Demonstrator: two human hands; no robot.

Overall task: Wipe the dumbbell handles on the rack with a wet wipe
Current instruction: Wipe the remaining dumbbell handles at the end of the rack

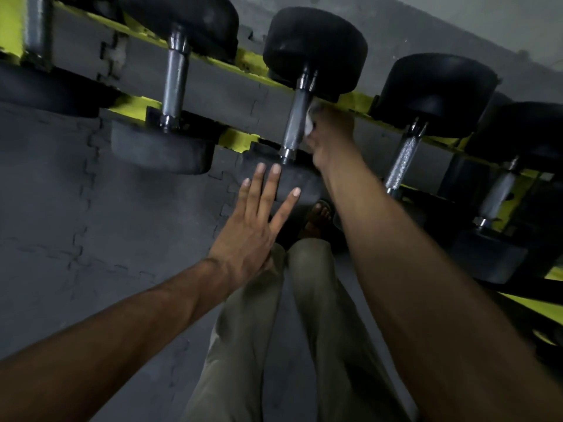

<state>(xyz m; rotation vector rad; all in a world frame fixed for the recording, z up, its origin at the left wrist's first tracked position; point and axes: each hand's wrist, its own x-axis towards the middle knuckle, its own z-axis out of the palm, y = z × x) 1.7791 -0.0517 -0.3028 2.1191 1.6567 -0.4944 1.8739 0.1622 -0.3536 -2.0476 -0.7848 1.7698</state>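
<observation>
Head view: five dumbbells (175,77) on a yellow rack (240,56); centre frame, right hand (332,138) grips a white wipe (310,123) against the middle handle (295,123), left hand (249,226) spread flat on its near head (298,181)

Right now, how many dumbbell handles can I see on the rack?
5. From the left: a far-left handle, partly cut off; a second handle; the centre handle, with the right hand and wipe on it; a fourth handle; a fifth handle. Others may sit outside view.
</observation>
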